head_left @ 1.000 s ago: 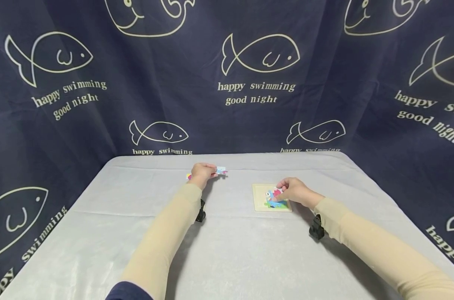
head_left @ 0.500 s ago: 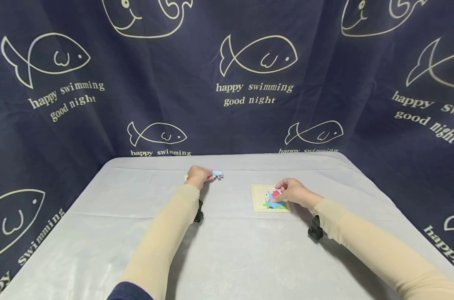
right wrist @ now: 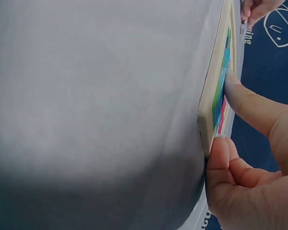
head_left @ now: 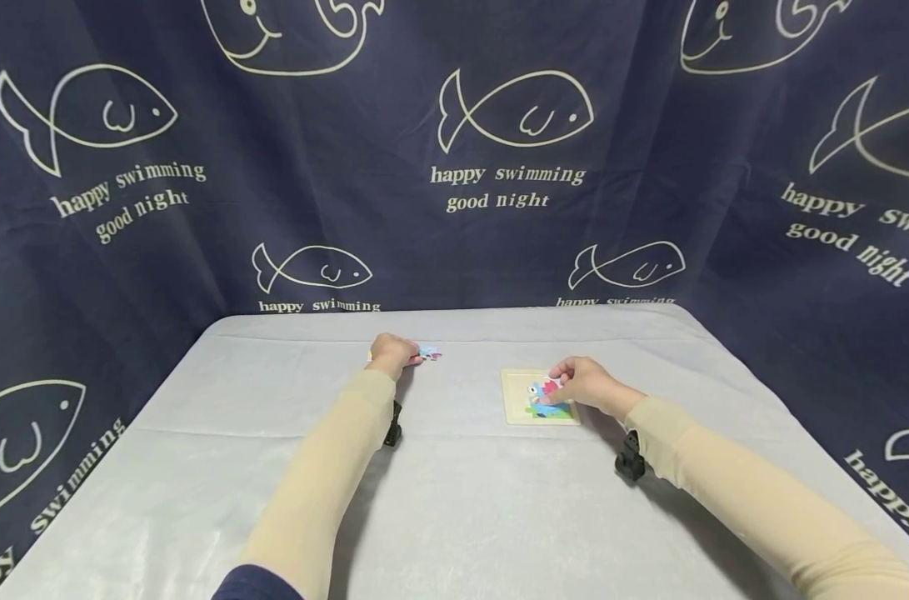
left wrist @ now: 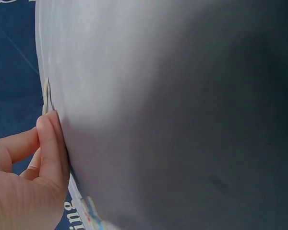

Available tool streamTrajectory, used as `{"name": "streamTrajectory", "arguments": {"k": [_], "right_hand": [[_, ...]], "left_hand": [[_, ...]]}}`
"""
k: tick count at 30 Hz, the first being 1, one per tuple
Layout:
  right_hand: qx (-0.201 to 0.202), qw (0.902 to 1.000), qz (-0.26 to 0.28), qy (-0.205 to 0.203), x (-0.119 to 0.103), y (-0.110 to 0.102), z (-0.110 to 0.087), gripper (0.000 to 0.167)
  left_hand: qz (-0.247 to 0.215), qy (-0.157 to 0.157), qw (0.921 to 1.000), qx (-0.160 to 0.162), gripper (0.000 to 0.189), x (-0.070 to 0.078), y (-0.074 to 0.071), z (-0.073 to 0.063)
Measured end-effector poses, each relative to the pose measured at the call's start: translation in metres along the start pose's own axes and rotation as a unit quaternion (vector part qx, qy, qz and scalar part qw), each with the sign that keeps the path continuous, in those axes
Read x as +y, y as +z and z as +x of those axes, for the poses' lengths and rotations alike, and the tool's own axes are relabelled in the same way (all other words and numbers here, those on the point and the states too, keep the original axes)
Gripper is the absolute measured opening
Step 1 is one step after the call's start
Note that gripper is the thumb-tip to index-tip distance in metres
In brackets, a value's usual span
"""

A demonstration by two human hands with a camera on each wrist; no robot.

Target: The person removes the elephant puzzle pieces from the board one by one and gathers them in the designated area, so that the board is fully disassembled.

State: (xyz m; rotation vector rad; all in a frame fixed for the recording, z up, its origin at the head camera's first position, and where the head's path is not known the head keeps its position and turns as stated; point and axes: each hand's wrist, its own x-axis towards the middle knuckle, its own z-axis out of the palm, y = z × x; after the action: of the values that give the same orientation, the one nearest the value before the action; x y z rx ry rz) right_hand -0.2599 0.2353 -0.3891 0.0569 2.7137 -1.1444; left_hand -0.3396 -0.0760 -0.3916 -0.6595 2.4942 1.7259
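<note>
Near the far left of the table, my left hand point(head_left: 392, 352) pinches a thin light-blue puzzle piece point(head_left: 429, 353), which is low over the cloth. In the left wrist view the piece point(left wrist: 48, 96) shows edge-on beyond the fingertips point(left wrist: 49, 122). A square wooden puzzle board point(head_left: 516, 408) lies to the right, partly filled with blue, green and red pieces. Over its right side, my right hand point(head_left: 592, 385) rests the thumb on the blue part and curls its fingers by the red part, seeming to pinch a piece there; the fingers partly hide it.
Another colourful piece point(left wrist: 92, 213) lies on the table by the left hand, mostly hidden in the head view. A grey cloth point(head_left: 484, 517) covers the table. A dark blue fish-print curtain point(head_left: 499, 250) hangs behind its far edge.
My left hand has come down and slightly left with the light-blue piece, closer to the cloth. The right hand has stayed at the puzzle board.
</note>
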Motion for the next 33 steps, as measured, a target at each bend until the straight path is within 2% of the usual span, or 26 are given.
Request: {"name": "streamTrajectory", "arguments": {"k": [7, 13, 16, 20, 22, 25, 33], "right_hand": [[0.001, 1.0000, 0.001, 0.002, 0.000, -0.001, 0.000, 0.051], [0.003, 1.0000, 0.006, -0.007, 0.002, 0.000, 0.001, 0.050], [0.004, 0.9999, 0.008, -0.010, 0.003, 0.000, 0.001, 0.050], [0.002, 1.0000, 0.003, -0.008, 0.003, 0.000, 0.001, 0.051], [0.001, 1.0000, 0.002, -0.008, 0.002, -0.001, 0.001, 0.051], [0.000, 1.0000, 0.002, -0.009, 0.000, -0.002, 0.000, 0.051], [-0.006, 0.9998, -0.002, -0.019, 0.002, -0.002, -0.003, 0.051]], "left_hand": [[0.104, 0.022, 0.9939, 0.029, 0.026, 0.003, -0.003, 0.002], [0.087, 0.021, 0.9959, 0.015, 0.026, 0.001, -0.009, -0.001], [0.102, 0.028, 0.9943, 0.017, 0.025, 0.001, -0.013, -0.002], [0.079, 0.022, 0.9965, 0.011, 0.024, 0.002, -0.015, 0.001], [0.028, 0.017, 0.9995, 0.001, 0.023, 0.002, -0.015, 0.004], [-0.012, 0.020, 0.9996, -0.012, 0.023, 0.003, -0.014, 0.005], [-0.034, 0.036, 0.9979, -0.041, 0.021, 0.009, -0.004, -0.006]]}}
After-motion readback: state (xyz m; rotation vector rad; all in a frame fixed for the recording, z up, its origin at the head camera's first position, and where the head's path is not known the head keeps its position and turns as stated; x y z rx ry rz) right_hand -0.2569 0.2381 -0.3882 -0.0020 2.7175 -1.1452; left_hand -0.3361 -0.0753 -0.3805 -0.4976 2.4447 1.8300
